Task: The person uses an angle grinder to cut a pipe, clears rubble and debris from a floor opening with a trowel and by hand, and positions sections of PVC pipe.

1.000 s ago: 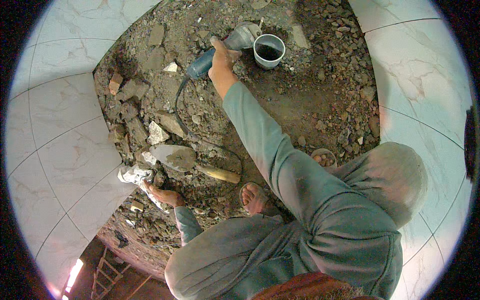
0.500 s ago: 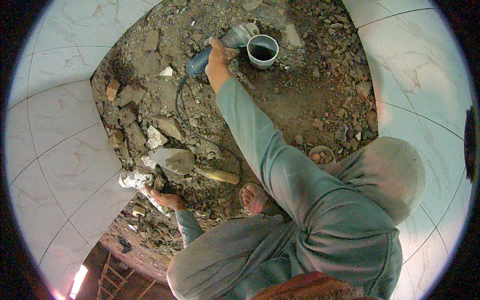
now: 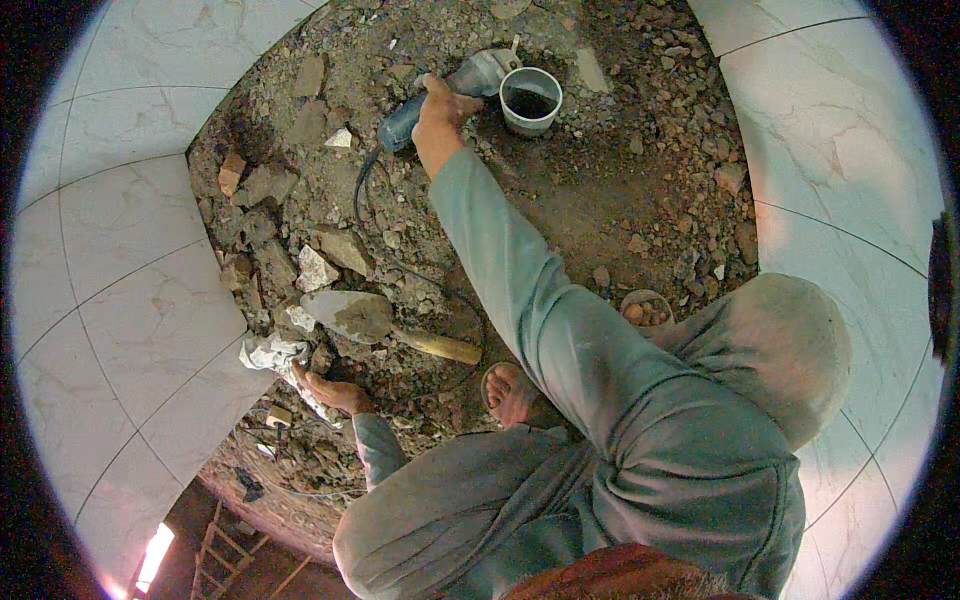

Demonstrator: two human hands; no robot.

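My right hand [image 3: 440, 118] is closed around the body of an angle grinder [image 3: 402, 125], dark blue with a grey metal head, lying on the rubble. Just right of its head stands a small white cup [image 3: 530, 126] with something dark inside. Low at the left, my left hand [image 3: 335, 392] holds a crumpled white cloth or plastic sheet [image 3: 270, 352] against the stones; part of its grip is hidden. A trowel [image 3: 350, 315] with a wooden handle lies between my hands, nearer the left one.
Broken stones [image 3: 345, 250] and loose soil cover the ground. A black cord [image 3: 362, 200] runs from the grinder towards my foot [image 3: 508, 392]. A small bowl of reddish lumps [image 3: 648, 310] sits by my right knee. Marbled tiles [image 3: 140, 270] border both sides.
The whole view has shifted slightly. Both hands keep their holds, and the grinder, cup and trowel stay where they were on the ground.
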